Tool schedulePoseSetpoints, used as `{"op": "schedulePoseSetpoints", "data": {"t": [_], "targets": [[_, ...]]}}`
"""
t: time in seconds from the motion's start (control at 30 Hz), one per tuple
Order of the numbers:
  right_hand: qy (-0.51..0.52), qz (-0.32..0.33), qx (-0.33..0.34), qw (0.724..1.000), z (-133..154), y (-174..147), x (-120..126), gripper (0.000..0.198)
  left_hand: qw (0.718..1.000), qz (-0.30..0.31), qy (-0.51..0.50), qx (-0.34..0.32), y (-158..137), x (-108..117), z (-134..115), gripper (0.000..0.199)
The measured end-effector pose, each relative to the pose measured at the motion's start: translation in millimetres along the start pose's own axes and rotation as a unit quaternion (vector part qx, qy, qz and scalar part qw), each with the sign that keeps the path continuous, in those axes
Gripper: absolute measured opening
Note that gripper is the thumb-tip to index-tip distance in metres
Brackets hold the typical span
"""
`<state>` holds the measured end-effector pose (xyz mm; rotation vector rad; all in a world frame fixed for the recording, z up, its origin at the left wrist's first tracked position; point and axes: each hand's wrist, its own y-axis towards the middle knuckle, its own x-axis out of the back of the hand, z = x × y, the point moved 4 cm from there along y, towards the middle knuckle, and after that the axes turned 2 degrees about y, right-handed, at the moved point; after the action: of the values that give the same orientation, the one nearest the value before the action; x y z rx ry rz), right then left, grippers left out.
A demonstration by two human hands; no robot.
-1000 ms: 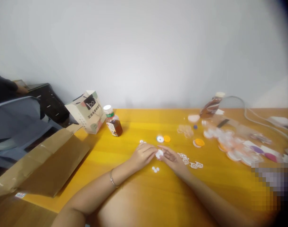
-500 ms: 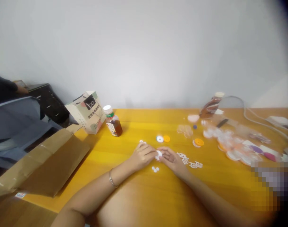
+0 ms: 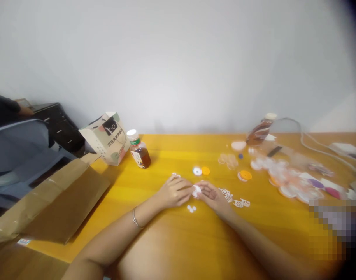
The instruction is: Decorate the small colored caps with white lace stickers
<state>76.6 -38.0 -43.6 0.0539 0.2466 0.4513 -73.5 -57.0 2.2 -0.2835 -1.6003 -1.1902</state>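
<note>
L hand (image 3: 175, 192) & R hand (image 3: 214, 199) both pinching white disc (image 3: 197, 191), w/ white dots (image 3: 191, 210) on near side of disc, openwork pcs. (image 3: 228, 198) to its R, orange disc (image 3: 206, 171) behind.

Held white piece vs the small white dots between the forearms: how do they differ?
Size: the white piece looks larger than any of the small white dots.
Pose: the white piece is at the fingertips of the left hand and right hand; the small white dots lie on the table.
Visibility: fingers partly cover the white piece; the small white dots are uncovered.
Shared: both are white.
</note>
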Motion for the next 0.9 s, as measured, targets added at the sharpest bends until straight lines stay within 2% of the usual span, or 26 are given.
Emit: {"op": "schedulePoseSetpoints", "data": {"t": [0.23, 0.33, 0.47, 0.9], "targets": [[0.001, -0.004, 0.013, 1.0, 1.4, 0.2, 0.0, 0.028, 1.0, -0.001, -0.011, -0.026, -2.2, -2.5, -0.2, 0.03], [0.003, -0.013, 0.026, 1.0, 3.9, -1.2, -0.4, 0.022, 1.0, 0.005, -0.016, -0.024, -4.4, -5.3, 0.8, 0.032], [-0.017, -0.008, 0.016, 1.0, 8.4, -3.4, -3.7, 0.017, 0.999, 0.014, -0.025, -0.024, -6.0, -7.4, 1.5, 0.034], [-0.035, -0.023, -0.009, 0.999, 7.3, -3.7, -1.8, 0.023, 0.998, 0.031, -0.044, -0.017, -8.9, -10.4, 3.1, 0.037]]}}
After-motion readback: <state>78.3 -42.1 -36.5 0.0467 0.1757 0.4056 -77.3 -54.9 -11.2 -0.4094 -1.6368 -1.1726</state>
